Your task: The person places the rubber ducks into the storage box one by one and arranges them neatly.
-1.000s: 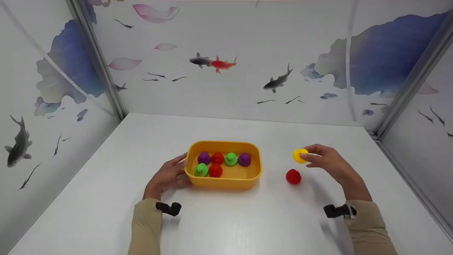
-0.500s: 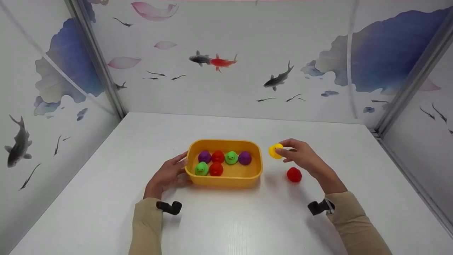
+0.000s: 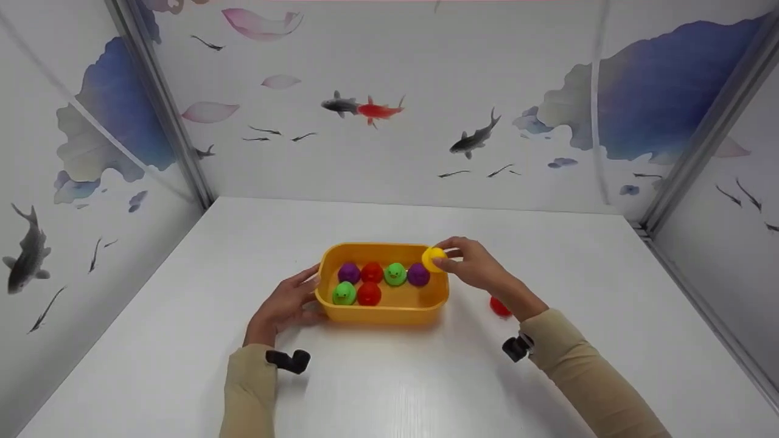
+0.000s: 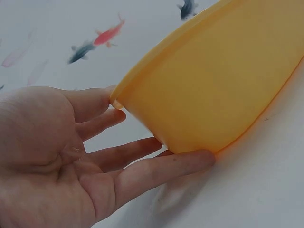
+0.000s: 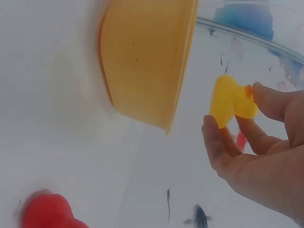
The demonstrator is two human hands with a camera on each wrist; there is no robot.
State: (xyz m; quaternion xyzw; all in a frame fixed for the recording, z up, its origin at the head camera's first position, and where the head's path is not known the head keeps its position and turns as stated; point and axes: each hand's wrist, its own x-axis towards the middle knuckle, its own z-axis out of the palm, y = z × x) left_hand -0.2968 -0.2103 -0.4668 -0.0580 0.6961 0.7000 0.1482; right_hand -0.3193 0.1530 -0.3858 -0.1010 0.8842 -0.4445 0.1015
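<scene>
My right hand (image 3: pixel 478 264) pinches a yellow rubber duck (image 5: pixel 228 99) between thumb and fingertips, above the right end of an orange-yellow plastic tub (image 3: pixel 383 314). Against the tub's left end rests my left hand (image 3: pixel 289 304), its fingers fairly straight. In the left wrist view its fingertips touch the rim and the lower wall (image 4: pixel 199 90). Inside the tub sit two green ducks (image 3: pixel 395 275), two red ducks (image 3: pixel 369 294) and two purple ducks (image 3: pixel 418 275). The tub's open top faces away in both wrist views, which hides its contents there.
Another red duck (image 3: pixel 500 306) lies on the white table (image 3: pixel 377 383) right of the tub, partly hidden by my right wrist. White panels (image 3: pixel 389 164) painted with fish and leaves enclose the table at the back and sides.
My right hand has moved left with the yellow duck, from the table's right side to over the tub's right end. The left hand and the tub have stayed in place.
</scene>
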